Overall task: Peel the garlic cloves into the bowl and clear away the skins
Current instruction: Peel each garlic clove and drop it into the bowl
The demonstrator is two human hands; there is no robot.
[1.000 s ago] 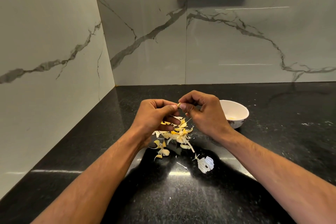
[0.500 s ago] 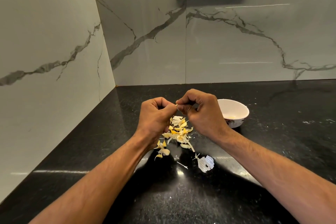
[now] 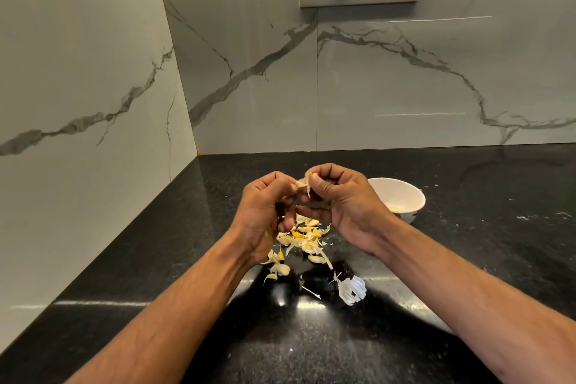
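Mid-peel — garlic clove (image 3: 301,184) pinched between left hand (image 3: 265,212) and right hand (image 3: 343,206) fingers. Still pending: skins (image 3: 304,238) heaped on desk (image 3: 467,259); bowl (image 3: 397,198) at 2 o'clock.

Both hands, left hand (image 3: 265,212) and right hand (image 3: 346,206), pinch what seems a garlic clove (image 3: 304,184) above the skins (image 3: 304,238); the bowl (image 3: 397,198) sits just beside the right hand.
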